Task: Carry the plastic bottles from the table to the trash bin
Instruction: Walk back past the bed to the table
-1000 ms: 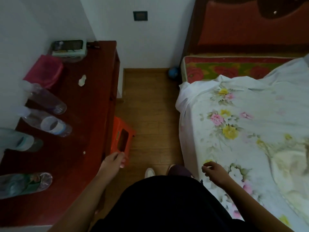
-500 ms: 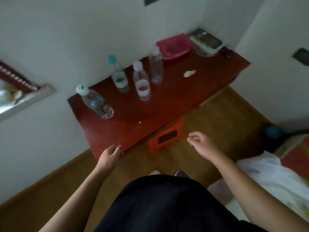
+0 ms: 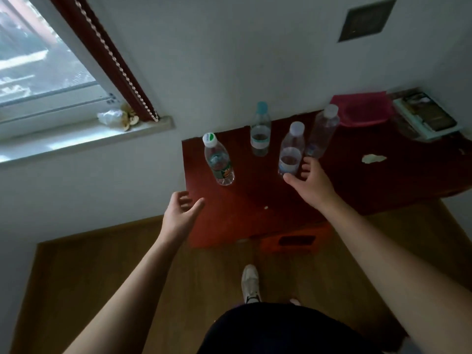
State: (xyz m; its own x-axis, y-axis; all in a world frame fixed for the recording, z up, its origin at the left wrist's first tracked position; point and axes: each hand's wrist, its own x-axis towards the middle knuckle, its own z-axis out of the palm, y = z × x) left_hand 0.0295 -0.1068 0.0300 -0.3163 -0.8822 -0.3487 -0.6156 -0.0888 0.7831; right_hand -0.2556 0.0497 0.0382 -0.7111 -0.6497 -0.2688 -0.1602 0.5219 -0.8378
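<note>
Table (image 3: 255, 213) dark red, pink tray (image 3: 362, 111) on it. Clear bottles: green-label bottle (image 3: 219, 159) has white cap; teal-cap bottle (image 3: 260, 131) has white band. Orange stool (image 3: 293, 241), white shoe (image 3: 251, 283).

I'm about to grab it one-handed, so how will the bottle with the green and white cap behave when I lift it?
The green-capped bottle looks empty and clear, so it is probably very light. Its thin plastic wall may dent under a firm squeeze. Standing tall on a narrow base near the table's corner, it could tip easily if the open left hand bumps it.
</note>
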